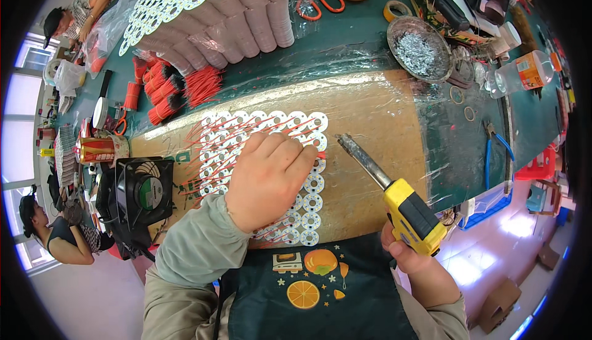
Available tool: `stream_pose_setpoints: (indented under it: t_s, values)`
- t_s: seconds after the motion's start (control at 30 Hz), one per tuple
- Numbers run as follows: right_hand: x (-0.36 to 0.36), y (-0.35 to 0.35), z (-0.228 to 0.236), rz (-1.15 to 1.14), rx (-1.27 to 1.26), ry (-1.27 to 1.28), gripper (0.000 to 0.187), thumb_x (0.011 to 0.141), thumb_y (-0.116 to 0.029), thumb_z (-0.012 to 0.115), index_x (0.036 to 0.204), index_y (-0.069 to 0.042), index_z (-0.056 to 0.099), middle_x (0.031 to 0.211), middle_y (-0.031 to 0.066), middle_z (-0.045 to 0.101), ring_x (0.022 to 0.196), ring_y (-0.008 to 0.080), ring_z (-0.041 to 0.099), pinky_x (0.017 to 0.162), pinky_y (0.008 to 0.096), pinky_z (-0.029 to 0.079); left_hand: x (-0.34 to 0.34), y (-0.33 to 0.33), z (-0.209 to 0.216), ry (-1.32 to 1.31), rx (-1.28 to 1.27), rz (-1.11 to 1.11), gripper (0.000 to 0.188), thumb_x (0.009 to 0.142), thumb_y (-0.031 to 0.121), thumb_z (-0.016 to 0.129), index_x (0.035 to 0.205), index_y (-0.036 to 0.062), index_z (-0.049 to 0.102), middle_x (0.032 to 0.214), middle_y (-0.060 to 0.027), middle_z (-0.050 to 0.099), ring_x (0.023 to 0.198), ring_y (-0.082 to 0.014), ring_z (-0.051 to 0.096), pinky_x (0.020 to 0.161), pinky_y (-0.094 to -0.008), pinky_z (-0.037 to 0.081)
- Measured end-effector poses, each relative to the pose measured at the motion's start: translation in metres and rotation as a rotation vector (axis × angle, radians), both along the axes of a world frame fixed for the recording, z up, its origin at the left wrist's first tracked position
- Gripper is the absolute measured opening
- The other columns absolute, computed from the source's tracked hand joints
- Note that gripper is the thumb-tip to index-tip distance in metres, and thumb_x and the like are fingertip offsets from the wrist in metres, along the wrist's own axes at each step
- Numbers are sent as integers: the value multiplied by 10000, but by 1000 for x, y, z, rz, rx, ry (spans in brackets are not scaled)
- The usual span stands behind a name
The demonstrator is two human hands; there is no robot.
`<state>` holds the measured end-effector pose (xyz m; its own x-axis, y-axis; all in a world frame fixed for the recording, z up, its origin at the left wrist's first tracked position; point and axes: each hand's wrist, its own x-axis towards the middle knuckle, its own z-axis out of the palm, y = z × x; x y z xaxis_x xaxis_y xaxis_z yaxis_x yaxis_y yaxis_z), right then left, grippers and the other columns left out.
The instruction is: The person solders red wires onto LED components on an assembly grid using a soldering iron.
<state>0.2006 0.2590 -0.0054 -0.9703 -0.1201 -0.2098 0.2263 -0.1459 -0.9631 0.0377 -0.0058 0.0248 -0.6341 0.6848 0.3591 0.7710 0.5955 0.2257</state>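
Observation:
My left hand (268, 180) is closed above a panel of round white circuit boards (313, 202), its fingers curled down. Red wire ends (321, 154) poke out beside its fingertips; the rest of what it holds is hidden under the hand. Thin red wires (213, 146) lie slantwise across many of the boards and stick out past the panel's left side. My right hand (416, 260) grips a yellow and black soldering gun (414, 217). Its dark metal tip points up and left, just right of the panel and apart from it.
A brown board (376, 112) lies under the panel. A black fan (143, 192) and a drink can (98, 150) stand left. Stacked white boards (259, 22) and red wire bundles (163, 93) are behind. Rightward are a metal dish of grey bits (441, 72), blue-handled pliers (488, 155) and a plastic bottle (512, 75).

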Motion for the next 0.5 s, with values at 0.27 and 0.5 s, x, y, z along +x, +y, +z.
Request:
stream_pose_setpoints:
  t_s: [0.27,0.5]
  values:
    - [8,0,-8,-16,-53,7,340,791,-36,745,1078,10,571,791,57,581,632,153,573,561,285,458,1,1,-19,-70,73,22,270,719,20,689,987,36,655,891,-68,632,837,-251,614,751,-377,464]
    - [9,1,-15,26,64,95,376,797,-59,745,1108,26,551,786,52,587,622,140,570,569,281,451,-1,-4,-21,-142,107,26,251,725,27,695,972,42,653,902,-66,630,844,-249,610,741,-376,457]
